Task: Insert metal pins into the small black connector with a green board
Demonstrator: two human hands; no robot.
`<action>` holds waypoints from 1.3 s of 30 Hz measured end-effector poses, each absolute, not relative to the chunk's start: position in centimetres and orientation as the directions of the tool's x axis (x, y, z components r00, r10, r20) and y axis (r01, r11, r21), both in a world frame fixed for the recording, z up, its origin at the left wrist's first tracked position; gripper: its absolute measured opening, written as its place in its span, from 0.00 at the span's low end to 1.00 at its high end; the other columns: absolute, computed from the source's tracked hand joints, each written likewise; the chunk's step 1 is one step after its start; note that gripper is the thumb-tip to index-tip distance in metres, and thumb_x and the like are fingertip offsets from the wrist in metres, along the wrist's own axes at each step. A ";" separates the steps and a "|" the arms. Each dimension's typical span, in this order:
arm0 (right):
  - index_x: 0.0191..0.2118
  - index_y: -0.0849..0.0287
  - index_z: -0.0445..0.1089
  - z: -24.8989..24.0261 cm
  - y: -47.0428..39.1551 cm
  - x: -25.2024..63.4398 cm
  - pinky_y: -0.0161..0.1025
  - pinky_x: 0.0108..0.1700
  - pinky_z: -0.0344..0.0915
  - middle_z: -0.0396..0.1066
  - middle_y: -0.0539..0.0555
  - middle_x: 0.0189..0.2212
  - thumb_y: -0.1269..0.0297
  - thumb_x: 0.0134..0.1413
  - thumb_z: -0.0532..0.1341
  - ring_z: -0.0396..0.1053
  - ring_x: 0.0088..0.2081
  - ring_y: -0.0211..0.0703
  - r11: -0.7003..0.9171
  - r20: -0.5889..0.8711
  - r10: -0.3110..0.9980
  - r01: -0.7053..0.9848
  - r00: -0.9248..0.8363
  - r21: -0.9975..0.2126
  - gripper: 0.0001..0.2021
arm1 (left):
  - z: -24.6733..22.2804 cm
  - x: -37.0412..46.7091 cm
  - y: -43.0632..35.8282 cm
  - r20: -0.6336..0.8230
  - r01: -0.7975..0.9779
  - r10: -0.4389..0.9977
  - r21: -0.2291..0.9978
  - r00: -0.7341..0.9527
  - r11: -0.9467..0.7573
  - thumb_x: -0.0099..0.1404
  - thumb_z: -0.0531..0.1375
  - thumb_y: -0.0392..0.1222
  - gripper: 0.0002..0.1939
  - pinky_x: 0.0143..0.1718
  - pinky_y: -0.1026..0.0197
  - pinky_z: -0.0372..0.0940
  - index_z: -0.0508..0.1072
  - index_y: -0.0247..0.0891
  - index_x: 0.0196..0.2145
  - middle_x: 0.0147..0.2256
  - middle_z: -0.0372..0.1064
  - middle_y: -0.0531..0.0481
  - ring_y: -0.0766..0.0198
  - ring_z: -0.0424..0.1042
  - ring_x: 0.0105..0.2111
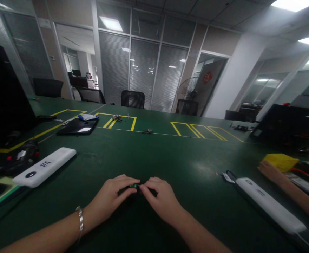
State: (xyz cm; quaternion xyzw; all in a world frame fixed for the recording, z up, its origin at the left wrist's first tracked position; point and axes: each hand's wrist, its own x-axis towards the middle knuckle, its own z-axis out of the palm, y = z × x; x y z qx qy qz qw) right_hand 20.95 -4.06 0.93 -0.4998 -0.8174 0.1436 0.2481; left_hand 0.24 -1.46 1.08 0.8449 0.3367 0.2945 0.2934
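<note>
Two bare hands meet low in the middle of the view, fingertips almost touching. The left hand (pixel 114 191), with a silvery bracelet (pixel 80 223) on the wrist behind it, has thumb and forefinger clamped on a small green part (pixel 133 186), which sits in the narrow space between the hands, just above the green tabletop (pixel 154 154). The right hand (pixel 161 195) brings its thumb and forefinger together at the part's dark right end; whether they grip it, I cannot tell.

Well to the right of the right hand lies a white bar-shaped case (pixel 270 205) with a cable at each end. Past it reaches a co-worker's forearm (pixel 283 189), the hand beside a yellow object (pixel 282 161). To the left of the left hand, a similar white case (pixel 45 167) bears a dark π-like mark.

Farther ahead of the left hand, a blue-and-white packet (pixel 88 117) rests on a flat black device (pixel 74 127). A small dark piece (pixel 148 131) lies straight ahead of both hands. Yellow tape outlines (pixel 134 124) mark the table beyond. Farthest off, past the table's edge, stand a mesh-backed chair (pixel 132 99) and, ahead to the right of the right hand, a large fan (pixel 192 94).
</note>
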 end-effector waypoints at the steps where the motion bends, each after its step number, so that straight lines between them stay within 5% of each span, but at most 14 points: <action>1: 0.31 0.57 0.72 0.9 -4.1 20.9 0.34 0.34 0.56 0.70 0.49 0.26 0.62 0.66 0.53 0.66 0.31 0.37 0.461 0.261 0.887 0.737 -0.380 -0.495 0.15 | 1.1 0.3 -1.5 0.297 0.384 0.742 0.707 0.601 -0.594 0.68 0.57 0.37 0.13 0.45 0.58 0.68 0.74 0.47 0.49 0.43 0.75 0.50 0.60 0.73 0.42; 14: 0.33 0.57 0.73 1.0 -3.7 21.5 0.35 0.36 0.60 0.71 0.50 0.29 0.61 0.66 0.52 0.68 0.32 0.39 0.404 0.227 0.914 0.701 -0.337 -0.587 0.15 | 1.1 0.0 -0.7 0.245 0.366 0.770 0.769 0.589 -0.524 0.69 0.55 0.39 0.12 0.47 0.57 0.66 0.74 0.46 0.47 0.44 0.71 0.50 0.60 0.71 0.45; 22: 0.33 0.58 0.73 1.1 -3.7 21.6 0.35 0.36 0.61 0.72 0.50 0.29 0.60 0.66 0.52 0.68 0.32 0.39 0.378 0.202 0.925 0.710 -0.323 -0.594 0.15 | 1.0 -0.2 -0.6 0.087 0.367 0.790 0.851 0.607 -0.376 0.65 0.60 0.39 0.08 0.42 0.58 0.66 0.72 0.40 0.43 0.40 0.73 0.52 0.61 0.72 0.40; 39: 0.34 0.57 0.73 0.9 -3.7 21.5 0.36 0.36 0.61 0.72 0.50 0.30 0.61 0.66 0.53 0.69 0.33 0.39 0.411 0.203 0.910 0.712 -0.363 -0.570 0.14 | 1.2 0.3 -1.0 0.187 0.401 0.612 0.604 0.768 -0.688 0.70 0.55 0.39 0.10 0.50 0.55 0.61 0.74 0.45 0.44 0.45 0.69 0.49 0.58 0.67 0.47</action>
